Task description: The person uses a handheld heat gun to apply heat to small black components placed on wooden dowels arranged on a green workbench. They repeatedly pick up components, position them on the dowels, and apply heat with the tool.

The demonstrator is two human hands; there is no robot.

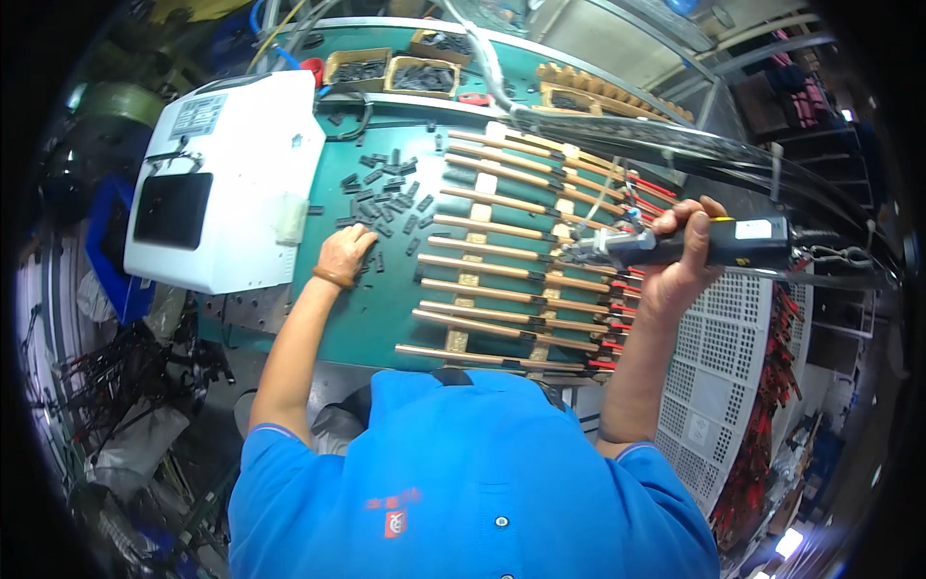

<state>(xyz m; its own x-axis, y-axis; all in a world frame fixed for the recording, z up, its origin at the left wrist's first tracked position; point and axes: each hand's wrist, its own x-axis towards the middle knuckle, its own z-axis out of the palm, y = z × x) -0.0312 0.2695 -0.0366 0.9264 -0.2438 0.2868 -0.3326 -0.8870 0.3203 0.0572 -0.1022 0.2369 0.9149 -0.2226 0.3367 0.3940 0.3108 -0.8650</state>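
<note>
My right hand (683,253) is wrapped round a black cylindrical handheld power tool (743,243), its metal head (588,248) pointing left over a row of copper-coloured rods (487,228). The rods lie side by side across pale notched supports (477,236); several carry small black pieces, and red parts show at their right ends. My left hand (345,253), with a brown bracelet at the wrist, rests at the lower edge of a scatter of small black parts (386,193). Its fingers are bent together; whatever they may hold is hidden.
A white machine (236,183) with a dark panel stands left on the green table (386,314). Cardboard boxes (422,77) of black parts line the back. Thick black cables (675,140) cross at upper right. Right of the table stands a white perforated crate (719,357) beside red-and-black pieces (757,434).
</note>
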